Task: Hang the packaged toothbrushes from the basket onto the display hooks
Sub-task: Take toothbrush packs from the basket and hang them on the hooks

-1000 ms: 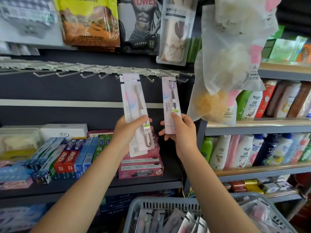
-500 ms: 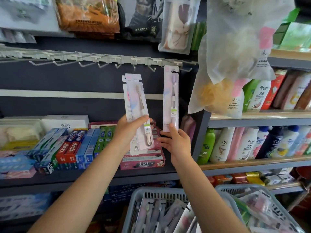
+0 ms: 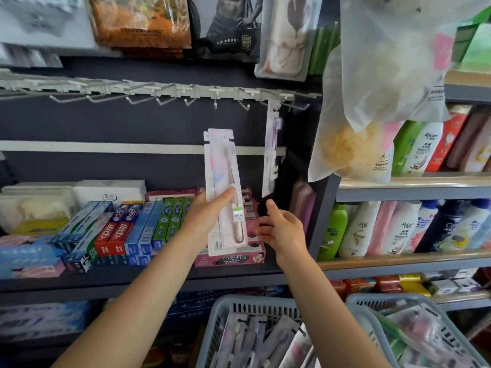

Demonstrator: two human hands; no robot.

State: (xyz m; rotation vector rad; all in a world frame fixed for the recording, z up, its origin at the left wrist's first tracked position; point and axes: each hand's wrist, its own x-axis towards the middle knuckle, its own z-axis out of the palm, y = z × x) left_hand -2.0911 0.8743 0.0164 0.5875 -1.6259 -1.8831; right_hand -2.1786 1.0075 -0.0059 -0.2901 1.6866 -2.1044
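Observation:
My left hand (image 3: 206, 216) grips two stacked pink-white toothbrush packs (image 3: 224, 189) by their lower half, held upright below the row of display hooks (image 3: 186, 95). A purple toothbrush pack (image 3: 272, 150) hangs from a hook near the right end of the row, turned almost edge-on. My right hand (image 3: 283, 229) hovers just beneath it with relaxed fingers, holding nothing. The grey basket (image 3: 255, 304) at the bottom holds several more packaged toothbrushes (image 3: 255, 338).
Toothpaste boxes (image 3: 127, 229) fill the shelf behind my hands. A second basket (image 3: 372, 301) stands at the lower right. Bagged sponges (image 3: 377, 102) hang at the right, beside shelves of shampoo bottles (image 3: 398, 227). Most hooks to the left are bare.
My right hand lifted the purple pack onto a hook, let go of it and dropped slightly below. The pack now hangs free, swung edge-on. My left hand kept hold of its packs.

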